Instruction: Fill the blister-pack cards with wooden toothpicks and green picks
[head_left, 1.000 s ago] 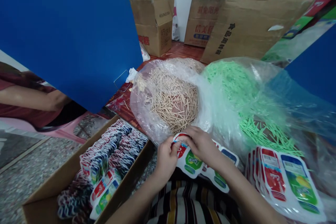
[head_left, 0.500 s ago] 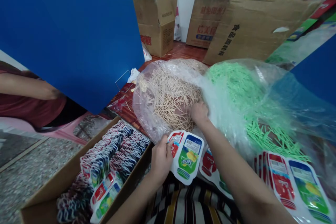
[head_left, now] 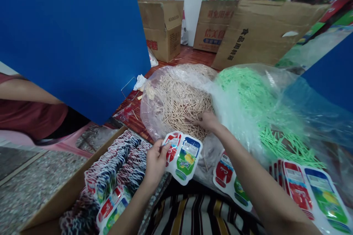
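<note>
My left hand (head_left: 156,160) is closed on a printed soda-pattern pouch (head_left: 183,157), held up in front of me by its left edge. My right hand (head_left: 206,120) reaches into the clear bag of wooden toothpicks (head_left: 179,99), fingers pinched among the sticks; what they grip is too small to make out. Another printed pouch (head_left: 230,181) lies on my lap below my right forearm. A stack of the same pouches (head_left: 311,192) sits at the lower right.
A cardboard box (head_left: 66,191) full of finished pouches stands at lower left. A clear bag of green sticks (head_left: 261,106) lies to the right. A blue board (head_left: 71,36) stands at left, another person's arm (head_left: 24,95) behind it. Cardboard boxes (head_left: 162,25) line the back.
My right hand left the pouch and reached into the toothpick bag, then shifted slightly left. My left hand carried the pouch left and a little lower.
</note>
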`<state>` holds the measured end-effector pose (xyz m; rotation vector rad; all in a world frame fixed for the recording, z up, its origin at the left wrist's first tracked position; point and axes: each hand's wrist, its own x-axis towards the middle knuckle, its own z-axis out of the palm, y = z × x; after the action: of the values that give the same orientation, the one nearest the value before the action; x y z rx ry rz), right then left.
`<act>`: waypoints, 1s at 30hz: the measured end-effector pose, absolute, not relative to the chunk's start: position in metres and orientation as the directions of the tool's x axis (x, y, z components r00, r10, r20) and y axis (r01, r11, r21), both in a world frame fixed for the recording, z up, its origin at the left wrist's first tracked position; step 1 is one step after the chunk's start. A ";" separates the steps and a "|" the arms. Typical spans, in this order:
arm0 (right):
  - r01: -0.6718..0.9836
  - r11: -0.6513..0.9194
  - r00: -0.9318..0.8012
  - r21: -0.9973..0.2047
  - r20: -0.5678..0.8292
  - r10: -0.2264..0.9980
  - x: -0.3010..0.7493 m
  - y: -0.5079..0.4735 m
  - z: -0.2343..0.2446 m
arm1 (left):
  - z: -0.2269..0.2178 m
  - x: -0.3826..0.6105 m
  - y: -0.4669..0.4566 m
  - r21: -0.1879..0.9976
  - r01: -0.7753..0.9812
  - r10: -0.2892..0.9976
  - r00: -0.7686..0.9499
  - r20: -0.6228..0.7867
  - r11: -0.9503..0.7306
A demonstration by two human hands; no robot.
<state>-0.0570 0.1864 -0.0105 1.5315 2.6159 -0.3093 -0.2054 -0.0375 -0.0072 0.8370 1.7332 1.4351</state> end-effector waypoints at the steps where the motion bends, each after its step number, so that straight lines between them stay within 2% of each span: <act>1: 0.869 0.480 -0.495 -0.119 -0.181 0.850 -0.056 0.187 -0.008 | -0.005 -0.208 -0.038 0.984 0.010 0.834 -0.533 -0.145 0.178; 7: 0.858 0.508 -0.513 -0.077 -0.186 0.838 -0.076 0.188 -0.006 | -0.001 -0.214 -0.038 0.977 -0.024 0.829 -0.524 -0.195 0.214; 13: 0.788 0.600 -0.615 -0.137 -0.218 0.758 -0.099 0.186 -0.012 | -0.015 -0.206 -0.037 0.981 0.021 0.849 -0.505 -0.158 0.195; 18: 0.731 0.638 -0.672 -0.241 -0.096 0.734 -0.077 0.184 -0.010 | -0.020 -0.204 -0.037 0.983 -0.007 0.852 -0.497 -0.164 0.185; 23: 0.717 0.595 -0.619 -0.362 0.061 0.783 -0.053 0.178 -0.008 | -0.015 -0.203 -0.033 0.982 -0.054 0.849 -0.496 -0.182 0.179; 30: 0.692 0.568 -0.585 -0.446 0.115 0.803 -0.047 0.166 -0.022 | -0.014 -0.198 -0.031 0.985 -0.077 0.853 -0.491 -0.175 0.158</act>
<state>-0.0472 0.1661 -0.0222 1.4975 3.0457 -0.6287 -0.1981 -0.0309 -0.0138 0.7608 1.6269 1.4510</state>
